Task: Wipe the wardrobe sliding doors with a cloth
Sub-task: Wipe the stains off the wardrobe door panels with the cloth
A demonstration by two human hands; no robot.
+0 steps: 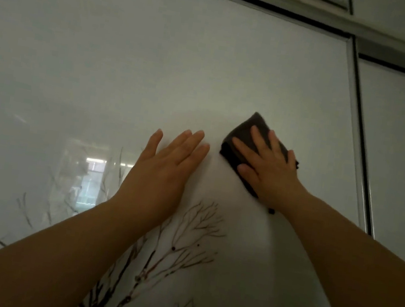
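The right hand presses a dark folded cloth flat against the glossy white sliding door, its fingers spread and extended over the cloth, not curled around it; the cloth shows above and left of the fingertips. The left hand lies open-palmed on the door just beside it, holding nothing, above a printed branch pattern.

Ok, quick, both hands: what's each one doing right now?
Left hand: open, flat on the door, holding nothing.
Right hand: open, pressing the dark cloth against the door.
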